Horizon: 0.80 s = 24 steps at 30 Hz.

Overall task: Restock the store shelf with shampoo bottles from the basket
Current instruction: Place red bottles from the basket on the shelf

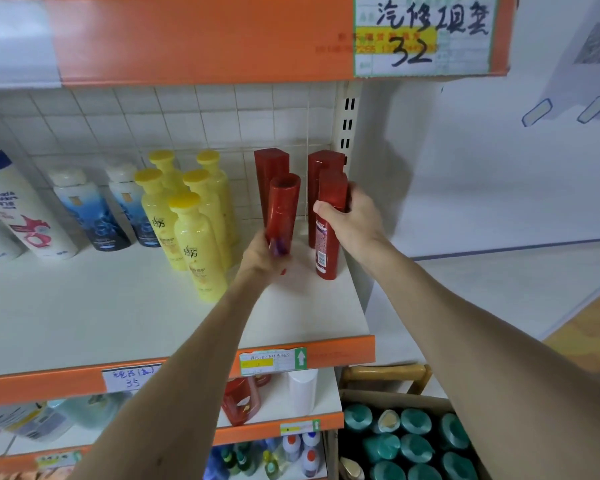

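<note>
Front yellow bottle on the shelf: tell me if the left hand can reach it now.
Probably within reach: the front yellow bottle stands just left of the left hand, bare shelf between. But that hand grips a red bottle, so it is not free.

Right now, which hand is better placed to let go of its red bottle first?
Probably the right hand: its labelled red bottle already stands roughly upright, base on the shelf. The left hand holds the tilted red bottle from below, apparently not set down yet.
</note>
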Tool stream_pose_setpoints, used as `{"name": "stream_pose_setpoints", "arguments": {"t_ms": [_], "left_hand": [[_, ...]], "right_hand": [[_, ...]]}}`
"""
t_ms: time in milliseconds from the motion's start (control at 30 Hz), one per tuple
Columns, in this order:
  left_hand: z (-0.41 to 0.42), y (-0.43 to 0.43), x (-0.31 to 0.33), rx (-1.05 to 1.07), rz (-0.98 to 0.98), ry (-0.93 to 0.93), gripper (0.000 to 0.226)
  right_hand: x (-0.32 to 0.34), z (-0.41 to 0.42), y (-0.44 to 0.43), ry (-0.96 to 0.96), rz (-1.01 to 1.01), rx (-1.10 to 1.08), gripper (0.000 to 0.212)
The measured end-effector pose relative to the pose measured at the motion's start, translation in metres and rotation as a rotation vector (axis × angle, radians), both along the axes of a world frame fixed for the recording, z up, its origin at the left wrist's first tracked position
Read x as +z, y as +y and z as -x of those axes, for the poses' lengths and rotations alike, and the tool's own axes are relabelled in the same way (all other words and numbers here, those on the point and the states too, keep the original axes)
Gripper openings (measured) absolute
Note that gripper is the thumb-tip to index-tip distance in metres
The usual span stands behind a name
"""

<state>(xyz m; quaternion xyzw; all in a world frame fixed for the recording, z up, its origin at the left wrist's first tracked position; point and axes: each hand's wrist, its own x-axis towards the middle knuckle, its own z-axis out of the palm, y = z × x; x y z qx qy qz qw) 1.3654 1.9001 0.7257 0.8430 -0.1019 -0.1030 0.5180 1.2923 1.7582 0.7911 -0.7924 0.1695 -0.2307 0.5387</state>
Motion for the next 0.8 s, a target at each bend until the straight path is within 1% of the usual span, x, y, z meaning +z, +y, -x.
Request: {"name": "stream_pose_setpoints", "arguments": {"t_ms": [67, 133, 200, 267, 333, 433, 500, 600, 700, 800], "left_hand": [[0.004, -0.004, -0.016, 0.025, -0.008, -0.019, 0.051], [0.011, -0.004, -0.02, 0.033, -0.035, -0.075, 0.045], [0.021, 0.001, -0.015, 0.01, -0.097, -0.173, 0.036], [0.036, 0.012, -0.007, -0.006, -0.16, -0.282, 0.033], [0.057, 0.028, 0.001, -0.017, -0.186, -0.352, 0.035], [0.09, 0.054, 0.013, -0.018, -0.178, -0.332, 0.043], [0.109, 0.071, 0.023, 0.003, -0.144, -0.334, 0.039], [0.126, 0.09, 0.042, 0.074, -0.043, -0.34, 0.034], [0.129, 0.096, 0.068, 0.173, 0.128, -0.36, 0.03], [0.119, 0.091, 0.092, 0.192, 0.256, -0.381, 0.034]], "right_hand": [[-0.001, 0.0, -0.001, -0.007, -0.001, 0.004, 0.027], [0.0, -0.001, -0.001, -0.01, -0.002, 0.004, 0.026], [-0.001, -0.001, -0.002, -0.006, -0.012, -0.004, 0.025], [0.0, -0.002, -0.005, 0.0, -0.025, 0.0, 0.022], [0.002, -0.001, -0.008, 0.019, -0.028, 0.01, 0.02], [0.003, 0.0, -0.008, 0.051, 0.001, 0.001, 0.022], [0.003, 0.0, -0.006, 0.058, 0.026, -0.012, 0.025], [0.004, 0.001, -0.001, 0.062, 0.061, 0.005, 0.026], [0.006, 0.002, 0.003, 0.053, 0.054, 0.02, 0.028], [0.006, 0.003, 0.001, 0.06, 0.009, 0.019, 0.028]]}}
